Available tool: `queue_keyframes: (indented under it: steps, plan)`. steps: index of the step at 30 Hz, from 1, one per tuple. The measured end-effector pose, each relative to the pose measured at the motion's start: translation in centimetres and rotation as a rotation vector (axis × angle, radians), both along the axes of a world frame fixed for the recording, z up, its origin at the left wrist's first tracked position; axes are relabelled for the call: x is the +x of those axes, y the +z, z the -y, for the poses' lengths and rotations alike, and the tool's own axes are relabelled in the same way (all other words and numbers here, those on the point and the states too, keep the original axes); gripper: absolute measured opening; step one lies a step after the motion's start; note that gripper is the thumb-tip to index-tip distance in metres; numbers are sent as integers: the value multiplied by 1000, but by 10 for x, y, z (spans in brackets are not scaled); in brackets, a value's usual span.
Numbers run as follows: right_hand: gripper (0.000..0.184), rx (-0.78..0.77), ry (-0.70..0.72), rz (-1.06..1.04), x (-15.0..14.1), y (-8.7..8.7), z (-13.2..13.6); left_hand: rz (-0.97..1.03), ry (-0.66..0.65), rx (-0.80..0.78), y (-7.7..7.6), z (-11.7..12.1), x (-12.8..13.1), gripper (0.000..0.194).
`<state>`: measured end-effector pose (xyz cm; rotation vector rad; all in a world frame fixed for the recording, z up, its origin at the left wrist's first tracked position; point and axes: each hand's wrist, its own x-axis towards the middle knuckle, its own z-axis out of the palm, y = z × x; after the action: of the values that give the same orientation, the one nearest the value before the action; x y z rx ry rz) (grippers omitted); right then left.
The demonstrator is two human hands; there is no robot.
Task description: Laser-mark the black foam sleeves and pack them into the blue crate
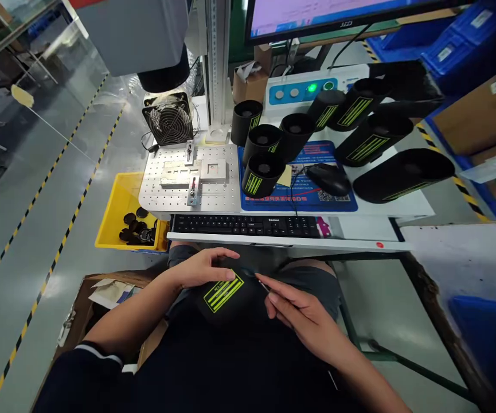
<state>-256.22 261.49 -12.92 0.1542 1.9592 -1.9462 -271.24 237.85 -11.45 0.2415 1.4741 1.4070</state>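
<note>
Against my lap, a black cylinder with a yellow-green label [224, 292] lies tilted under my left hand [204, 268]. My left thumb rests at the label's top and the fingers curl over the far side. My right hand [299, 307] pinches a thin, pointed metal tool [264, 285], its tip close to the cylinder's right end. The tool's exact kind is too small to make out, and the dark cylinder blends into my dark shirt. Several similar black cylinders stand on the bench, one of them [264, 174] at the front of the blue mouse mat [316, 201].
Beyond my hands is a keyboard [243, 225] in a pulled-out drawer. Left of it hangs a yellow bin [118, 206] with small black parts. On the bench are a perforated metal plate [157, 195], a fan [170, 120], a computer mouse [328, 179] and an overhead machine head [131, 34].
</note>
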Motion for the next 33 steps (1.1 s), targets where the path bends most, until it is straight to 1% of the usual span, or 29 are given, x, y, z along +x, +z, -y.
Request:
queue_keyframes:
  steps: [3,6,9,13,18,22,33]
  plan:
    - [46,48,85,2,2,4,-9,-63,-79,-62,8,-9,-2,74]
    - [45,121,167,-14,2,7,-17,-138,-154,-101,13,-14,-3,67]
    - [46,177,236,-47,2,8,-25,-194,-213,-99,14,-17,-3,61]
    - [47,223,298,-67,1,9,-32,-244,-259,-91,13,-20,-3,61]
    - [48,299,342,-71,-1,15,-34,-284,-333,-88,17,-23,-6,61]
    - [48,320,349,-89,0,19,-35,-313,-385,-74,21,-27,-8,61]
    - [48,319,374,-100,4,22,-39,-350,-424,-61,17,-28,-10,64]
